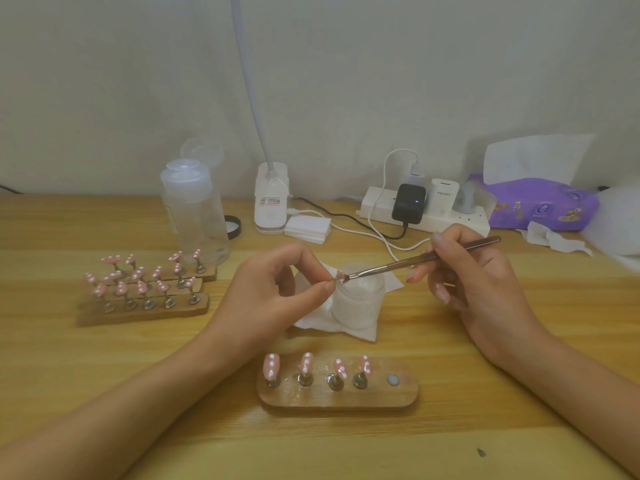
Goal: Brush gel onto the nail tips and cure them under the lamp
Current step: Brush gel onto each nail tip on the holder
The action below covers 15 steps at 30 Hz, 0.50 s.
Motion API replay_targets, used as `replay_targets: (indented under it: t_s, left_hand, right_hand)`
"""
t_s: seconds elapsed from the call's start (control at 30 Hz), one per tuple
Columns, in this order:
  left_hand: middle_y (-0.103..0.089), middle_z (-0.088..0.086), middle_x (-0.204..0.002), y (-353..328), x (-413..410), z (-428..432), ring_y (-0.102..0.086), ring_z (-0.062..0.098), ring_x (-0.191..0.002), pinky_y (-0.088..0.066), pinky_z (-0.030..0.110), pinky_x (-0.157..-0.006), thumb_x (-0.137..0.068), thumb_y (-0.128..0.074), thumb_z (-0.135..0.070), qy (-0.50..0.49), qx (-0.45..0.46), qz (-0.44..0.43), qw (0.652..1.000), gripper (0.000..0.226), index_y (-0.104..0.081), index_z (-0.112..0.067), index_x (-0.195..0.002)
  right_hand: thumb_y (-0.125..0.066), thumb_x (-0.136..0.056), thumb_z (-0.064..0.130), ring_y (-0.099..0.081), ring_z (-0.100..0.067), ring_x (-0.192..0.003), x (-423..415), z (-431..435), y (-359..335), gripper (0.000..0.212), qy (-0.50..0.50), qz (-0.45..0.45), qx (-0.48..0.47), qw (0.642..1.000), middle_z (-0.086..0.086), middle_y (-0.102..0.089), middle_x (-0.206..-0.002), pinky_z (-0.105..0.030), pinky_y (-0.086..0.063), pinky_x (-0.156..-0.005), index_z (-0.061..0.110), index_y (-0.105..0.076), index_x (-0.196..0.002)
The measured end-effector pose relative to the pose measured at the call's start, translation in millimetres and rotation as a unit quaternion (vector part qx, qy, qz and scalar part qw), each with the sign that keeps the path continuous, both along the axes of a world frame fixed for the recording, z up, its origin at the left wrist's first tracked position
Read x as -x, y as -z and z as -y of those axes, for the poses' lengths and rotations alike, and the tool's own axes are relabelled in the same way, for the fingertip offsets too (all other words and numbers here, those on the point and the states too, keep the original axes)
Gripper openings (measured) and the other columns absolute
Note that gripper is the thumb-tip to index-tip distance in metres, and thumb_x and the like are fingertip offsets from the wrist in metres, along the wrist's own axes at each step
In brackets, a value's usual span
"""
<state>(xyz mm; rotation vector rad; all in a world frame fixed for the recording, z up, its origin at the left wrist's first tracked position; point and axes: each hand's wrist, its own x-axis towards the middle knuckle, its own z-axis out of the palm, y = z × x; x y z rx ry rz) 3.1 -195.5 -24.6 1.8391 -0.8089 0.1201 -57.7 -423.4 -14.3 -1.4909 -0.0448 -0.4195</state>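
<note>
Left hand [277,285] pinches a pink nail tip [338,274] at frame centre, over the white jar [358,299]. Right hand [478,271] holds the brush [422,258], bristles touching the tip. Wooden holder [337,398] at lower centre carries four tips (fifth post bare). More holders [145,303] at left.

You face a plain, pale grey-white wall [450,64] that runs the full width ahead of you and meets the back edge of a light wooden table [104,375]. The tabletop's grain runs left to right in broad honey-coloured bands, with one small dark mark [481,452] near your front right. The light is soft, even and rather dim, casting only faint shadows.
</note>
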Motion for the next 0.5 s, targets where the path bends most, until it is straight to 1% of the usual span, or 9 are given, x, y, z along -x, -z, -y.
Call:
replay_targets:
  t_s: [0.1,0.2,0.37,0.5]
  left_hand:
    - [-0.058,-0.027,-0.058,0.2,0.8,0.4,-0.041,0.002,-0.049,-0.035,0.007,-0.051,-0.085,-0.075,-0.011,0.004,0.0,-0.004,1.0,0.013,-0.067,-0.016,-0.076]
    - [-0.058,-0.028,-0.058,0.6,-0.3,-0.9,-0.042,0.001,-0.049,-0.035,0.007,-0.051,-0.085,-0.075,-0.011,0.004,-0.003,0.001,1.0,0.013,-0.067,-0.017,-0.076]
    - [-0.059,-0.028,-0.06,0.6,-1.2,-0.9,-0.043,0.001,-0.05,-0.035,0.007,-0.051,-0.085,-0.075,-0.012,0.004,-0.002,-0.001,1.0,0.012,-0.068,-0.017,-0.077]
    - [-0.059,-0.028,-0.061,1.5,-1.3,-1.0,-0.043,0.002,-0.05,-0.036,0.007,-0.051,-0.085,-0.076,-0.013,0.004,-0.002,0.0,1.0,0.012,-0.068,-0.019,-0.077]
  right_hand:
    - [-0.061,-0.085,0.04,-0.042,-0.01,-0.041,0.1,1.7,0.0,0.024,0.013,0.006,-0.009,1.0,-0.009,-0.071,-0.068,-0.014,-0.031,-0.039,0.03,-0.059,-0.063]
    - [-0.058,-0.091,0.038,-0.047,-0.01,-0.043,0.8,1.3,0.1,0.026,-0.007,0.019,0.005,1.0,-0.008,-0.072,-0.071,-0.015,-0.032,-0.038,0.032,-0.061,-0.066]
    - [-0.06,-0.086,0.039,-0.045,-0.011,-0.041,-0.1,2.0,0.8,0.023,0.024,0.005,0.006,1.0,-0.01,-0.071,-0.068,-0.015,-0.029,-0.037,0.029,-0.059,-0.065]
    - [-0.059,-0.09,0.039,-0.048,-0.011,-0.043,0.9,2.9,0.7,0.025,0.001,0.028,0.005,1.0,-0.009,-0.073,-0.072,-0.017,-0.031,-0.038,0.03,-0.061,-0.067]
